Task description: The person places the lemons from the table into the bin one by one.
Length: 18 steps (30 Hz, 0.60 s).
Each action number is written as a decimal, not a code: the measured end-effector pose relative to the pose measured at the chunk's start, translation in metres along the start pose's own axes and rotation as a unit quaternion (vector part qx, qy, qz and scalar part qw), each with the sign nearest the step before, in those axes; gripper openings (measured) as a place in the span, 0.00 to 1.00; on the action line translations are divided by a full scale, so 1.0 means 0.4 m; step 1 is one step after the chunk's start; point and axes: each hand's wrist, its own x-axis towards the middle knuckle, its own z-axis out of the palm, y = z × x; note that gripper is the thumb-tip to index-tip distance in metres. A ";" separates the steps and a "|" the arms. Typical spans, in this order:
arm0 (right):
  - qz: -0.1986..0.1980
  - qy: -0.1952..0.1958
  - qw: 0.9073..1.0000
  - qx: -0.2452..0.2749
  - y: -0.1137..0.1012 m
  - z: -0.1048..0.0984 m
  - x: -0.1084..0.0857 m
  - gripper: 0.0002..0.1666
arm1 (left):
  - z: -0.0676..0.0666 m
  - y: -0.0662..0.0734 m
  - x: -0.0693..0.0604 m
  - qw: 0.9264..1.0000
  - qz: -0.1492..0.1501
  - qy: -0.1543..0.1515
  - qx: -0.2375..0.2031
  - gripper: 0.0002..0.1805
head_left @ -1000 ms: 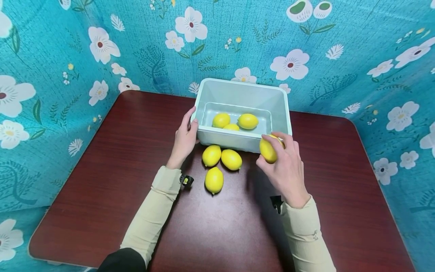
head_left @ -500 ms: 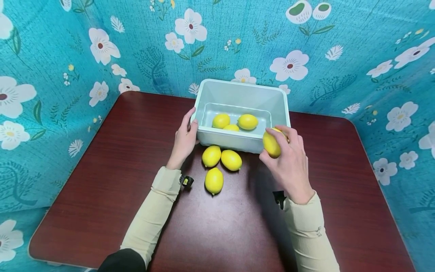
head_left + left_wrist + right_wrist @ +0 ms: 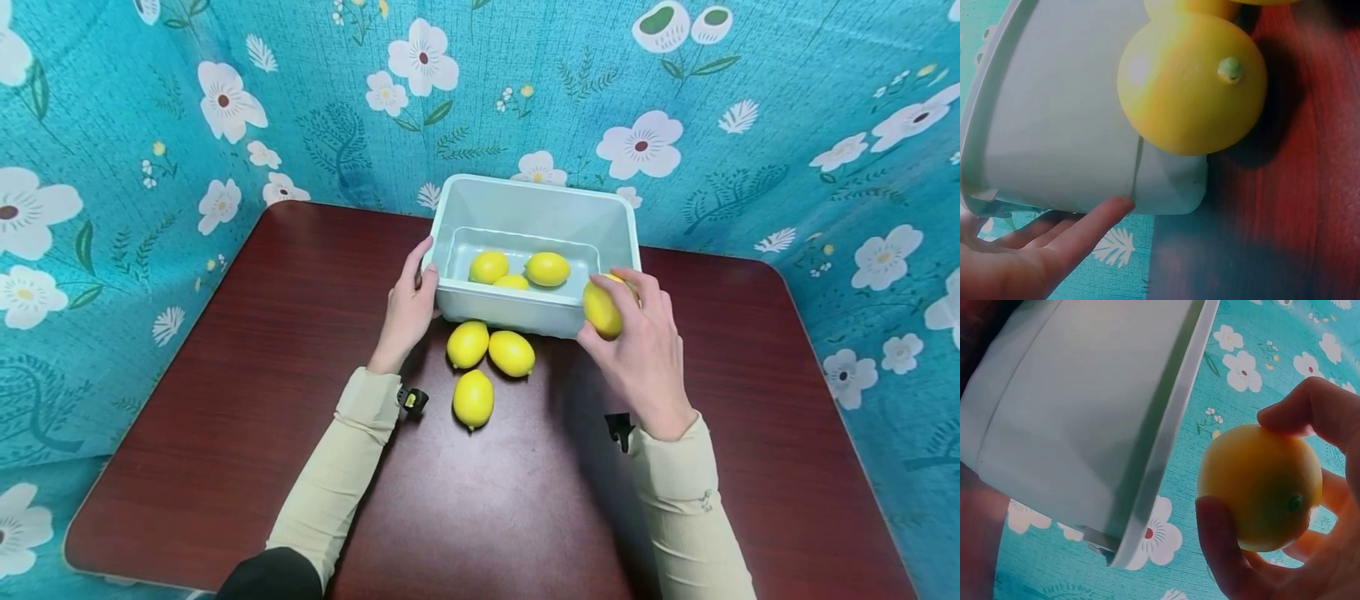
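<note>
My right hand (image 3: 641, 358) pinches a lemon (image 3: 602, 307) between thumb and fingertips, at the front right corner of the pale bin (image 3: 517, 307). The right wrist view has this lemon (image 3: 1260, 487) beside the bin's rim, outside the wall. My left hand (image 3: 407, 308) rests against the bin's left end, its fingers (image 3: 1094, 228) fairly straight along the wall in the left wrist view. Inside the bin lie three lemons (image 3: 547, 269). Two lemons (image 3: 512, 353) sit close in front of it, and another lemon (image 3: 473, 400) lies nearer to me.
The dark red-brown table (image 3: 247, 367) extends on both sides of the bin. Turquoise flowered cloth (image 3: 525, 83) hangs behind and beside the table, close to the bin's back wall.
My right hand has moved slightly right and away from me with its lemon, along the bin's front right corner. The left hand, the bin and the other lemons have stayed in place.
</note>
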 end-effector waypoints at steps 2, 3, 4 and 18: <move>-0.002 0.000 1.000 -0.001 0.000 -0.002 0.005 0.28 | 0.000 0.001 -0.001 1.000 0.000 -0.002 -0.001 0.24; -0.003 0.001 1.000 0.001 0.000 -0.004 0.009 0.28 | 0.000 0.002 -0.002 1.000 0.001 -0.002 -0.002 0.24; -0.004 0.003 1.000 0.004 0.000 -0.006 0.012 0.29 | 0.000 0.002 -0.002 1.000 0.001 -0.003 -0.003 0.24; 0.009 0.019 0.998 0.063 0.022 -0.001 0.049 0.30 | 0.001 0.006 -0.004 1.000 0.004 0.005 0.006 0.24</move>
